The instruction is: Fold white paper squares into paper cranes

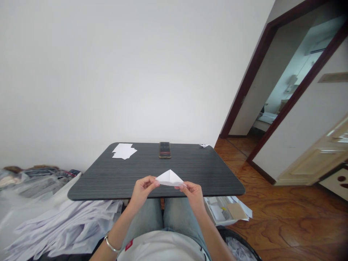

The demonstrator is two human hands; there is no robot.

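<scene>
A sheet of white paper (170,177), folded into a triangle with its point facing away from me, is held above the near part of the dark table (146,166). My left hand (144,188) pinches its left corner between thumb and fingers. At the right corner, my right hand (191,192) grips it the same way. A crease runs down from the tip, and the near edge bows slightly.
Several white paper sheets (124,150) lie at the table's far left. A phone (165,150) rests at the back middle, and a small folded white paper piece (204,145) at the far right corner. Below right stands a box of papers (224,210); white cloth (70,224) is heaped at left.
</scene>
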